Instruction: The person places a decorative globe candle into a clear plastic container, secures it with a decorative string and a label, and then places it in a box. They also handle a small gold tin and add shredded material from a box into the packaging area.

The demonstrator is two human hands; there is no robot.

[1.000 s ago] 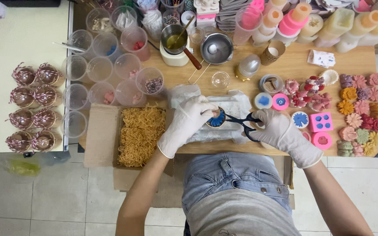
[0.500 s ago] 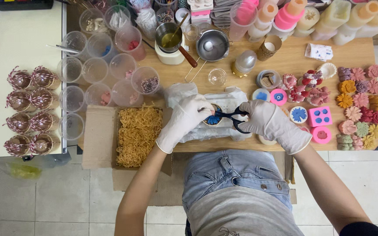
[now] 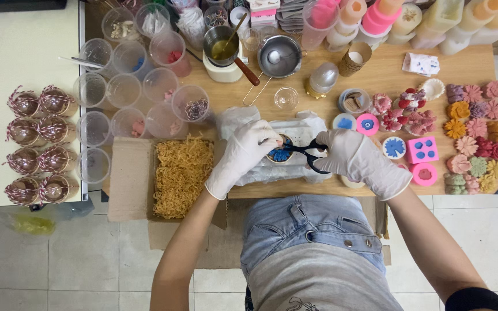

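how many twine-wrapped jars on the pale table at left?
8 twine-wrapped jars, in two columns of four on the pale table at far left, beside the clear cups. None looks hidden.

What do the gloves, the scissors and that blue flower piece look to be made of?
The gloves on the left hand and right hand look like thin white latex or nitrile, matte and wrinkled. The scissors show black handles, probably plastic; the blades are hard to see. The blue flower piece looks like wax or soap, but that is uncertain.
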